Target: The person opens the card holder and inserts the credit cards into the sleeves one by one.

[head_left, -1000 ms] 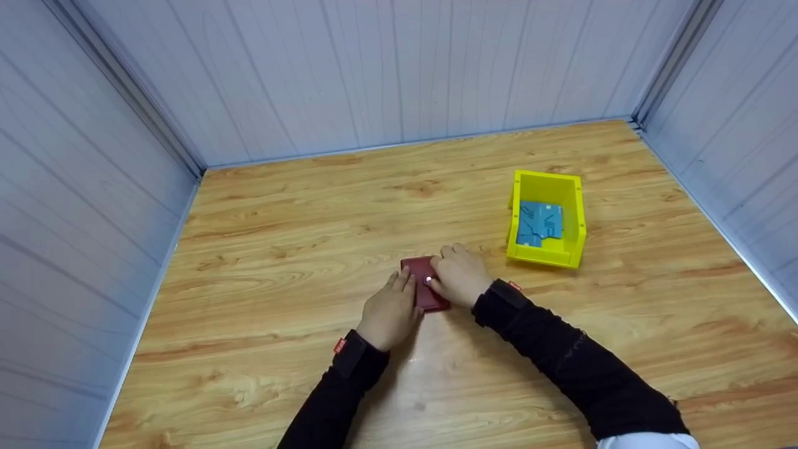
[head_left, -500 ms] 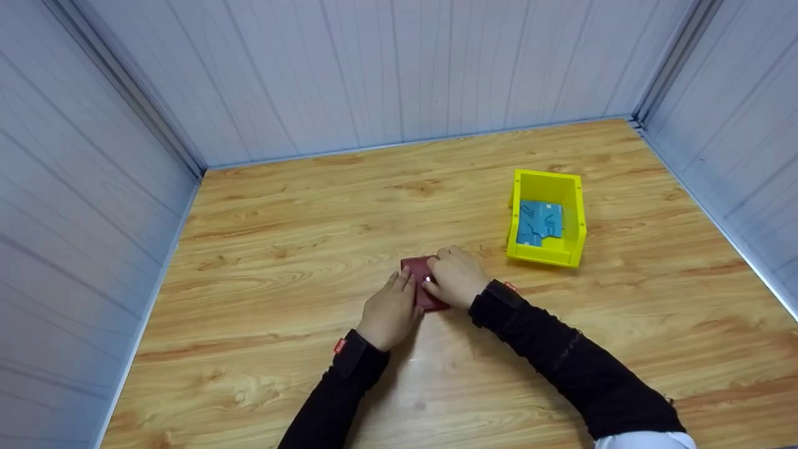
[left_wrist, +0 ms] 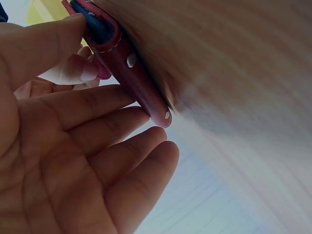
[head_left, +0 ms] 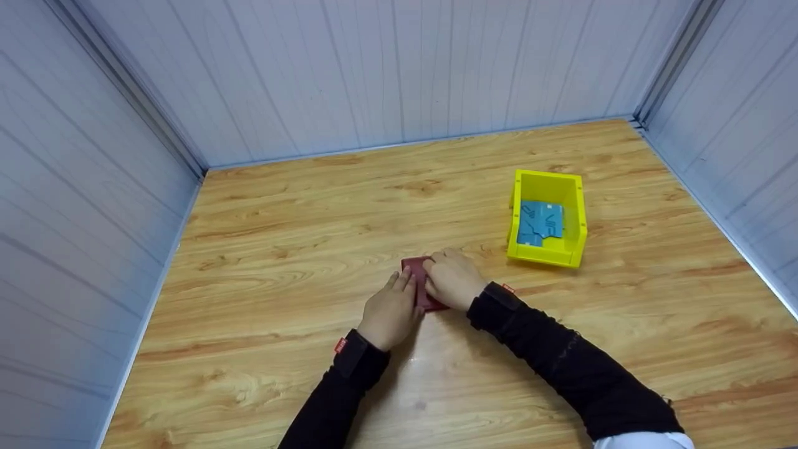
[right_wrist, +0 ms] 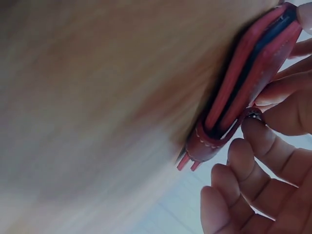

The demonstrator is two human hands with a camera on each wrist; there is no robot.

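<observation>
A dark red leather card wallet [head_left: 419, 269] with metal snaps lies on the table between both hands. My left hand [head_left: 388, 313] holds it from the left, thumb at the near end and fingers along its side. Seen from the left wrist, a blue edge [left_wrist: 99, 27] shows inside the wallet's open end. My right hand [head_left: 456, 279] pinches the wallet's strap tab [right_wrist: 254, 113] between thumb and index finger, its other fingers loosely bent. From above, this hand covers the snap.
A yellow bin [head_left: 546, 254] stands to the right, behind the hands, with several blue cards [head_left: 541, 218] inside. The wood-patterned table [head_left: 280, 249] is bordered by pale panel walls [head_left: 399, 68] at the back and both sides.
My right hand has shifted slightly left over the wallet, and its fingers now hide the shiny snap seen before. The left hand and the wallet stay in place.
</observation>
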